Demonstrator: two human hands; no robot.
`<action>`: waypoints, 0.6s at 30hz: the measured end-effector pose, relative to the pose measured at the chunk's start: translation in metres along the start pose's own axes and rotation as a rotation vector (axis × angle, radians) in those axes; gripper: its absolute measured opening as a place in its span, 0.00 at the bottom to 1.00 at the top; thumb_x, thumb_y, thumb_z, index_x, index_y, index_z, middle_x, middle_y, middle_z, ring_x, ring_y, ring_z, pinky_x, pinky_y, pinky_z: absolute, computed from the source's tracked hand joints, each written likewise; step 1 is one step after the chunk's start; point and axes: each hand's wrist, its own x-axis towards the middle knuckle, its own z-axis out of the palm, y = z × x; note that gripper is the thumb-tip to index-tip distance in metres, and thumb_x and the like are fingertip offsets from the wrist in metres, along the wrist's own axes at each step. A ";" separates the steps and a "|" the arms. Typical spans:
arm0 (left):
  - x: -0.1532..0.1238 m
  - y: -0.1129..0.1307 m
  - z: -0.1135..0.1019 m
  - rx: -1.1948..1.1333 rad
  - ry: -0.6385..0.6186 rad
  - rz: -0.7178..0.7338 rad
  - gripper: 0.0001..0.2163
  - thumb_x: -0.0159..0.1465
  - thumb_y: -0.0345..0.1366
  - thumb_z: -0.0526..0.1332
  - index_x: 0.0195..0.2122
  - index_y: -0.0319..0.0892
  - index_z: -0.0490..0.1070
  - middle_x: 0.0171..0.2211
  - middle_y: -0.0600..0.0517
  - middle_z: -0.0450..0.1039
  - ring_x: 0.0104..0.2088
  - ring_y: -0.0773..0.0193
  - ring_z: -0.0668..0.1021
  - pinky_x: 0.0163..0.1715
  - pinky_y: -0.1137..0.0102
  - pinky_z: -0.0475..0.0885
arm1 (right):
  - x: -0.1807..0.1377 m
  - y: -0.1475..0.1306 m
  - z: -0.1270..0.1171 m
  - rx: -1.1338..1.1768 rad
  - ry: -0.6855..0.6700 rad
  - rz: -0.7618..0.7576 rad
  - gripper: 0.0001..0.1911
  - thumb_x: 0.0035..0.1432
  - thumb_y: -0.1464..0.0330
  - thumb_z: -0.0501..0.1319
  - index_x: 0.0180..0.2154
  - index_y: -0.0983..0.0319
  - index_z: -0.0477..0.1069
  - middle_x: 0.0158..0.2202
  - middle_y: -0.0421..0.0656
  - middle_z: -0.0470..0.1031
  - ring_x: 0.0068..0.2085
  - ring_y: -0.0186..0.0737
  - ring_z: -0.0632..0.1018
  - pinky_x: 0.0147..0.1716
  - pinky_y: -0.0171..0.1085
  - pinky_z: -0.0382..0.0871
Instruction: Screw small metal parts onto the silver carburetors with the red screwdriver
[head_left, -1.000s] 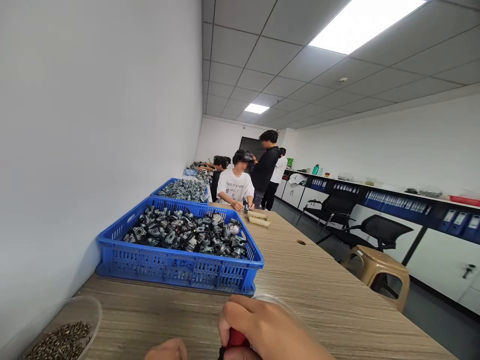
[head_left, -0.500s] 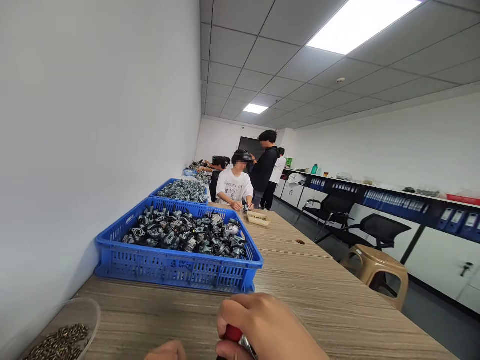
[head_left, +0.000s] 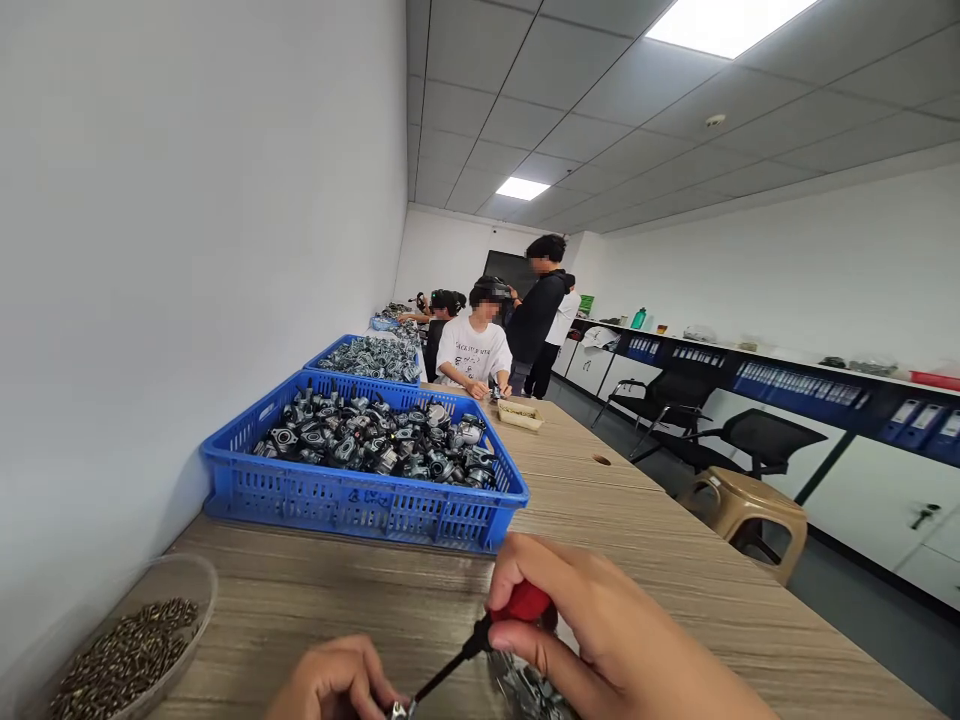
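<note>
My right hand [head_left: 585,630] is wrapped round the red handle of a screwdriver [head_left: 474,640], its dark shaft slanting down to the left. The shaft's lower end reaches a small shiny metal part [head_left: 397,710] at the bottom edge of the view. My left hand [head_left: 337,680] has its fingers closed on that part, most of which is hidden or cut off. Beneath my right hand lie several loose grey metal pieces [head_left: 532,692], partly covered by it. To the left, a clear round tub [head_left: 206,610] holds many small screws [head_left: 131,655].
A blue crate [head_left: 360,505] full of black and silver metal parts stands ahead on the wooden table [head_left: 330,590]. Behind it is a second blue crate [head_left: 319,360]. A co-worker [head_left: 472,350] sits farther along, beside a cream tray [head_left: 521,418]. A brown stool [head_left: 750,500] stands at right.
Both hands have come up farther into view. The screwdriver's shaft and the metal part in my left hand now show. The camera has tilted slightly downward.
</note>
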 end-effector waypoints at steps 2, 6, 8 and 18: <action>-0.001 0.003 -0.001 -0.022 -0.020 0.024 0.19 0.54 0.50 0.84 0.30 0.42 0.83 0.38 0.46 0.80 0.39 0.57 0.86 0.43 0.66 0.79 | 0.002 -0.001 0.002 0.018 -0.022 -0.017 0.02 0.76 0.64 0.61 0.45 0.53 0.70 0.44 0.39 0.82 0.44 0.45 0.81 0.42 0.43 0.71; -0.002 0.012 -0.003 -0.006 -0.037 0.008 0.14 0.57 0.44 0.83 0.32 0.41 0.84 0.40 0.45 0.81 0.42 0.56 0.87 0.43 0.66 0.79 | 0.014 -0.010 0.010 0.059 -0.067 -0.083 0.04 0.74 0.66 0.65 0.44 0.53 0.70 0.44 0.37 0.82 0.42 0.43 0.80 0.41 0.41 0.69; -0.002 0.016 -0.003 0.018 -0.040 0.011 0.14 0.59 0.43 0.83 0.32 0.41 0.83 0.40 0.45 0.81 0.42 0.56 0.87 0.43 0.66 0.79 | 0.020 -0.012 0.013 0.066 -0.075 -0.109 0.05 0.74 0.68 0.66 0.44 0.54 0.70 0.43 0.37 0.82 0.42 0.42 0.79 0.40 0.40 0.67; -0.005 0.030 0.001 0.041 -0.017 -0.026 0.15 0.57 0.43 0.84 0.31 0.41 0.82 0.40 0.46 0.81 0.41 0.58 0.85 0.42 0.68 0.77 | 0.026 -0.009 0.018 0.046 -0.083 -0.114 0.08 0.73 0.70 0.67 0.43 0.55 0.69 0.42 0.36 0.81 0.40 0.40 0.78 0.39 0.39 0.65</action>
